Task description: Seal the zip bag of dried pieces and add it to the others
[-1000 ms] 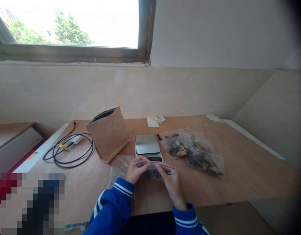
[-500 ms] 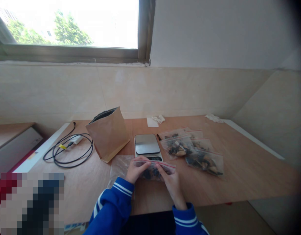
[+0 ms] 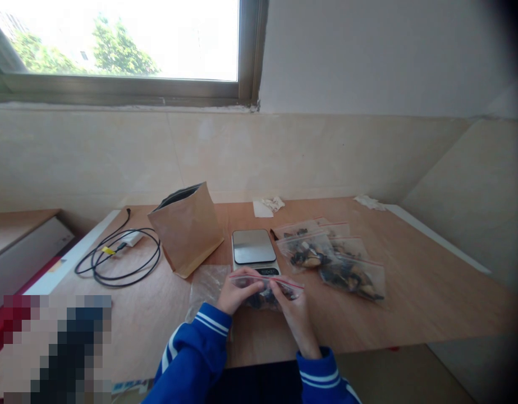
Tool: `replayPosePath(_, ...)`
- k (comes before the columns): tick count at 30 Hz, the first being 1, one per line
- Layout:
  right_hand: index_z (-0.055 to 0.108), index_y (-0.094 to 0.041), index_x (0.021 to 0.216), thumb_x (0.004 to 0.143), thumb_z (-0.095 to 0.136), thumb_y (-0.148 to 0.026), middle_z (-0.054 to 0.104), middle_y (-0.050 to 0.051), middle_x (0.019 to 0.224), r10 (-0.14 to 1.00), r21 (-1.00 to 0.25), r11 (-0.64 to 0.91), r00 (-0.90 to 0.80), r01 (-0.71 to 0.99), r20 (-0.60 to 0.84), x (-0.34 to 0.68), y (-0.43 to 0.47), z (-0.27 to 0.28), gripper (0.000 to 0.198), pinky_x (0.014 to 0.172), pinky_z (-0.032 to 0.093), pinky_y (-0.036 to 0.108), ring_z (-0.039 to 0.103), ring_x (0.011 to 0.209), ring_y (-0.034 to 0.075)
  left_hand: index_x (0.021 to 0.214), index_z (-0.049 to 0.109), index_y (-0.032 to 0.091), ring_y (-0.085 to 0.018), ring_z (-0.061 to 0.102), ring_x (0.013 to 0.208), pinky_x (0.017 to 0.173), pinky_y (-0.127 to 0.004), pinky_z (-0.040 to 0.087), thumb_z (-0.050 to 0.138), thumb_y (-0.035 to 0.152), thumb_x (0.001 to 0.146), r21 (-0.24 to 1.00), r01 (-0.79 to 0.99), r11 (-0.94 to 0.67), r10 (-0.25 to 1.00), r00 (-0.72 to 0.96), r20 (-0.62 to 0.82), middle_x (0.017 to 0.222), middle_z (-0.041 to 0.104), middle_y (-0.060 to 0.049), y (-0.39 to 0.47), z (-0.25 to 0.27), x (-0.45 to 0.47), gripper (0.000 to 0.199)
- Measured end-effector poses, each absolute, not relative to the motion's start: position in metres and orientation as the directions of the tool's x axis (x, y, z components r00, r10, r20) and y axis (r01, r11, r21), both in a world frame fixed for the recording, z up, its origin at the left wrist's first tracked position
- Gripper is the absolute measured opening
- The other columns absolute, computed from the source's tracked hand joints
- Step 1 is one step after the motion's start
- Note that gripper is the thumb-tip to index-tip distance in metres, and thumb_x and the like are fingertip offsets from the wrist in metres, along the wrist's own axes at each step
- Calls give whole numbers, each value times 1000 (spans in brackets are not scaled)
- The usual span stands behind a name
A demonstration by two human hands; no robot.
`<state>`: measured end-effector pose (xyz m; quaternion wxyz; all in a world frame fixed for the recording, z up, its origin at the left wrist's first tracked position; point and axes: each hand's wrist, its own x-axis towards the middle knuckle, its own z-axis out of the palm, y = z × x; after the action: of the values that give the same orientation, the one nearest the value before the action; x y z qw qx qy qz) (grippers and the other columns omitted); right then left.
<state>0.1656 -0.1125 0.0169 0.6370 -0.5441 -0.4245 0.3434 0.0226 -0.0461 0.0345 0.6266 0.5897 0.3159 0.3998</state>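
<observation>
Between my hands is a clear zip bag (image 3: pixel 265 300) with a red seal strip and dark pieces inside. My left hand (image 3: pixel 237 294) pinches its top edge on the left side. The thumb and fingers of my right hand (image 3: pixel 290 303) press the same red strip a little right of its middle. Just behind the bag sits a kitchen scale (image 3: pixel 253 247) with a silver plate; its lower part is partly hidden by the bag and my fingers. Clear plastic bags (image 3: pixel 206 286) lie flat beside my left hand.
A brown paper pouch (image 3: pixel 191 230) stands open-topped left of the scale. Several filled zip bags (image 3: pixel 351 279) overlap on the right. A coiled black cable (image 3: pixel 115 286) lies at the left on the wooden table (image 3: pixel 410 314). Crumpled tissue (image 3: pixel 273 204) rests near the wall.
My left thumb has shifted slightly to the right along the bag's strip. Both hands keep their hold, and the other things stay where they were.
</observation>
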Motion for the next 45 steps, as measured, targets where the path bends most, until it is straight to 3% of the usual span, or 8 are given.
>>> replayPosePath(10, 70, -17, 91, 76, 67, -41, 72, 7, 90, 920, -989, 149, 370, -25, 129, 160, -107, 18, 29, 82, 52, 37, 67, 88, 23, 79, 66, 13, -14, 61, 71, 70, -26, 48, 75, 32, 69, 991, -119, -66, 890, 441, 113, 76, 67, -3, -45, 30, 25, 23)
replayPosePath(23, 69, -17, 81, 79, 64, -40, 66, 5, 81, 874, -966, 213, 413, 146, 255, 159, -109, 11, 23, 75, 51, 32, 64, 81, 20, 79, 68, 13, -16, 62, 74, 71, -27, 49, 73, 30, 72, 984, -120, -133, 877, 447, 173, 79, 68, -5, -45, 29, 22, 19)
replayPosePath(28, 72, -19, 80, 78, 65, -44, 69, 6, 83, 889, -974, 187, 400, 128, 224, 160, -113, 18, 26, 77, 50, 33, 64, 85, 22, 69, 70, 13, -17, 62, 72, 70, -28, 49, 73, 31, 71, 971, -110, -212, 877, 416, 239, 72, 67, -6, -44, 33, 21, 18)
replayPosePath(31, 73, -19, 84, 84, 56, -47, 71, 8, 86, 911, -979, 190, 359, 68, 202, 162, -114, 19, 32, 81, 50, 36, 64, 88, 24, 68, 70, 14, -17, 61, 72, 70, -29, 49, 72, 33, 72, 964, -101, -246, 880, 393, 266, 71, 67, -6, -43, 35, 20, 20)
replayPosePath(40, 73, -19, 80, 86, 51, -51, 73, 8, 82, 902, -979, 194, 380, 64, 204, 165, -111, 6, 39, 79, 52, 38, 67, 80, 25, 70, 72, 13, -19, 62, 70, 70, -29, 49, 69, 44, 73, 980, -38, -194, 895, 403, 192, 71, 68, -8, -44, 34, 19, 31)
replayPosePath(45, 69, -18, 101, 86, 48, -55, 72, 11, 100, 954, -991, 119, 283, -67, 96, 170, -115, 16, 45, 84, 52, 39, 67, 94, 27, 75, 74, 13, -22, 65, 70, 77, -36, 52, 44, 63, 82, 999, -45, 20, 898, 440, 2, 71, 71, -10, -47, 41, 18, 59)
